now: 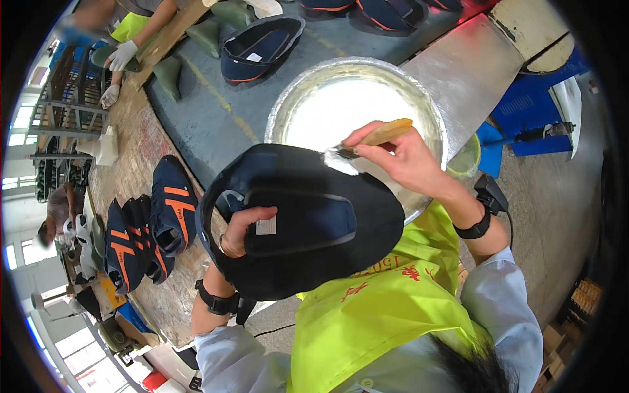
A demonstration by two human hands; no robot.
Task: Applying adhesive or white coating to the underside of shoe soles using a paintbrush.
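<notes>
My left hand point(244, 230) grips a dark navy shoe upper point(308, 223), spread open with its inner side facing up and a small white label by my thumb. My right hand point(400, 156) holds a wooden-handled brush point(367, 143). Its white, glue-laden bristles touch the upper's far edge. Just behind the upper stands a round metal bowl point(426, 111) filled with white glue.
Several navy uppers with orange stripes point(147, 229) lie on the wooden bench at the left. Another open upper point(259, 46) and green shoe lasts point(190, 49) sit on the grey belt. A co-worker's gloved hand point(121, 56) rests at the far left. A metal plate point(468, 72) lies at the right.
</notes>
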